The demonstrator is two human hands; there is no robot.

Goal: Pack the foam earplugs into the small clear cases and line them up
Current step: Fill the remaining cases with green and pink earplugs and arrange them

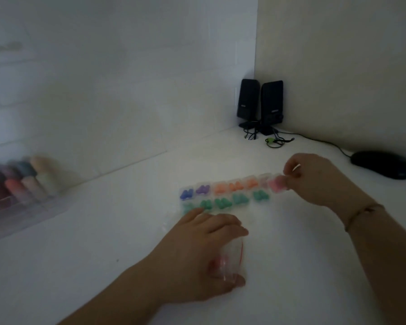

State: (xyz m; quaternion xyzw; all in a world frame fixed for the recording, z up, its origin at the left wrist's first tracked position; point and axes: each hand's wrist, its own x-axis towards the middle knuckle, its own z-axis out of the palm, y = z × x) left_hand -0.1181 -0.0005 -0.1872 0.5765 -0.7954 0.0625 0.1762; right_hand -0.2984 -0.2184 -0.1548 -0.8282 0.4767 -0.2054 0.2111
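Head view: right hand (314, 179) pinches the pink-filled clear case (277, 184) at the far-row end, apparently seating it in line. Just beside that pinch, inward, sit orange, purple, blue cases; the green row (225, 202) lies nearer. Left hand (204, 254) curls round a crinkly clear bag (230, 261). Next, likely: nudge the case flush. Plugs look soft and rounded; cases hard and glossy.

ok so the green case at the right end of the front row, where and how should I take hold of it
Judging from the head view, pinch the green case across its right edge and its near edge, coming from above and the right. Its left side has another green case close by and the orange row sits right behind it; the table to its right and front is open.
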